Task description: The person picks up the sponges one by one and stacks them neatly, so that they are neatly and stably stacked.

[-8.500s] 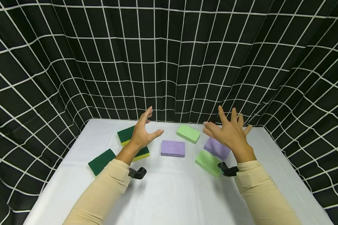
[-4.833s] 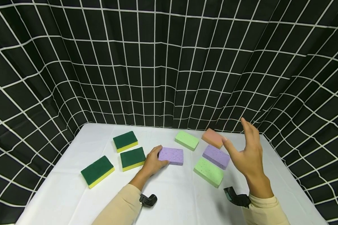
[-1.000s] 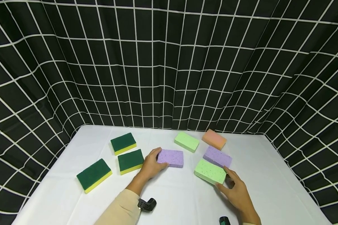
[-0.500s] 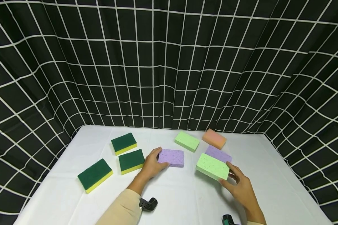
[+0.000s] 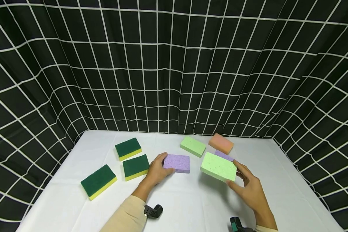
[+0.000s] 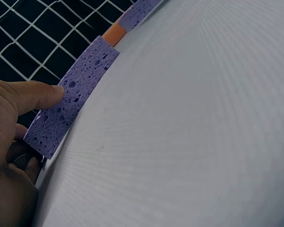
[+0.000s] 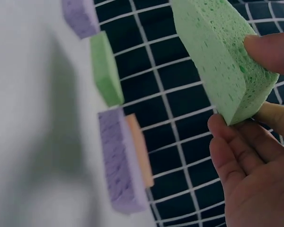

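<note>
White tabletop (image 5: pixel 185 203): both hands (image 5: pixel 157 170) (image 5: pixel 250 189), head view only.

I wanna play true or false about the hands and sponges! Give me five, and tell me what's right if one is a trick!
1. The right hand holds a light green sponge off the table. True.
2. The left hand grips a purple sponge. True.
3. There are five dark green and yellow sponges. False: three dark green and yellow sponges lie there.
4. The left hand touches the orange sponge. False: the orange sponge lies near the back edge, touching no hand.
5. A second light green sponge lies on the table. True.
</note>
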A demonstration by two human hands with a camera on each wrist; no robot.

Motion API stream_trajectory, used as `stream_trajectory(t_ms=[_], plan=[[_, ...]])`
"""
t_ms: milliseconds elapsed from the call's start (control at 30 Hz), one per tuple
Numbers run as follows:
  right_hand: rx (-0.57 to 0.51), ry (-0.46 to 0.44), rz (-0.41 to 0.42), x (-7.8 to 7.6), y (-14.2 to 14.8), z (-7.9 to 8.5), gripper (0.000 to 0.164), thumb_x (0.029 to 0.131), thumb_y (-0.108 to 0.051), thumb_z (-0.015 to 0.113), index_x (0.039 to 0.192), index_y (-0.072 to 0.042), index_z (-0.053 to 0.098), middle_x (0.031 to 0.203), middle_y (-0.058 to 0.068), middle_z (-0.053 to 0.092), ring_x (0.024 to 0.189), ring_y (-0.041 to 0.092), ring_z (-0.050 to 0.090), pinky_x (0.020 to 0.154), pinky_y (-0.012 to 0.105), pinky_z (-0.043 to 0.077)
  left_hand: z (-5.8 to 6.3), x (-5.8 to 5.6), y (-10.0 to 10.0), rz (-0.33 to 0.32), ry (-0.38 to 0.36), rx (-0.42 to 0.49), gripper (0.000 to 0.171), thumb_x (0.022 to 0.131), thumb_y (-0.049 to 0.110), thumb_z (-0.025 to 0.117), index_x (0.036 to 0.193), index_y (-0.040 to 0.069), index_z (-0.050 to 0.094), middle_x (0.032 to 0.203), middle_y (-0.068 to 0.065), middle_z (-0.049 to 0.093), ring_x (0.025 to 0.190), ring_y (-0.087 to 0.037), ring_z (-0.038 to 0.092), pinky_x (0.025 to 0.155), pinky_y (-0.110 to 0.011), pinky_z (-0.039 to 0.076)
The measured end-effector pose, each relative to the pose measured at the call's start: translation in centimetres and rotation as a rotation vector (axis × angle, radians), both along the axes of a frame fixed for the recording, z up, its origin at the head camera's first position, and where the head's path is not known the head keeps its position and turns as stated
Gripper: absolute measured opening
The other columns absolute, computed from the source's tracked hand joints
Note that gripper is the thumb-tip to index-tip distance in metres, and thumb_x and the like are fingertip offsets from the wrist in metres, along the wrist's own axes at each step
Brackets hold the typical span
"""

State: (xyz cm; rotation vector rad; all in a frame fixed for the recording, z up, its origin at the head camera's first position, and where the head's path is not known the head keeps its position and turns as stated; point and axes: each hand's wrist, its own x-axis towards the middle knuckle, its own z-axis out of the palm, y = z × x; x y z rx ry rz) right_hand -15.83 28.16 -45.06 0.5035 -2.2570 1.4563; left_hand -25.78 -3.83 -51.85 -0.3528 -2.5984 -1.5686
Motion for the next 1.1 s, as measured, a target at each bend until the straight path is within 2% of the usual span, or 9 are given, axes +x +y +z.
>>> stream_trajectory(t_ms=[133, 433, 900, 1100], plan=[[-0.008, 0.048, 0.044, -0.5, -0.5, 1.1, 0.075, 0.068, 0.024, 0.072, 0.137, 0.010, 0.045, 0.130, 0.025, 0.050, 0.114, 0.014, 0.051, 0.094, 0.019, 0.040, -0.1, 0.0, 0.1, -0.003, -0.002, 0.001, 0.072, 0.075, 0.009, 0.082, 0.136, -0.008, 0.046, 0.140, -0.020, 0.045, 0.131, -0.036, 0.039, 0.107, -0.044, 0.031], [-0.014, 0.085, 0.103, -1.5, -1.6, 2.6, 0.078, 0.067, 0.025, 0.072, 0.139, 0.008, 0.045, 0.129, 0.026, 0.050, 0.112, 0.016, 0.052, 0.095, 0.020, 0.040, 0.0, 0.1, 0.2, 0.004, -0.013, -0.008, 0.073, 0.075, 0.010, 0.082, 0.137, -0.007, 0.046, 0.141, -0.019, 0.045, 0.131, -0.035, 0.039, 0.107, -0.045, 0.031], [-0.006, 0.121, 0.179, -3.2, -2.8, 3.2, 0.081, 0.067, 0.028, 0.068, 0.141, 0.008, 0.040, 0.134, 0.026, 0.046, 0.115, 0.019, 0.051, 0.096, 0.023, 0.041, -0.2, 0.0, 0.2, 0.007, -0.022, -0.010, 0.074, 0.075, 0.011, 0.083, 0.137, -0.006, 0.046, 0.142, -0.018, 0.044, 0.131, -0.036, 0.039, 0.107, -0.045, 0.030], [-0.021, 0.101, 0.193, -3.8, -3.8, 3.3, 0.080, 0.068, 0.027, 0.068, 0.141, 0.011, 0.039, 0.136, 0.022, 0.045, 0.116, 0.020, 0.050, 0.098, 0.023, 0.040, 0.0, 0.1, 0.2, 0.006, -0.030, -0.015, 0.075, 0.075, 0.011, 0.082, 0.138, -0.006, 0.046, 0.142, -0.019, 0.044, 0.132, -0.037, 0.038, 0.108, -0.046, 0.029]])
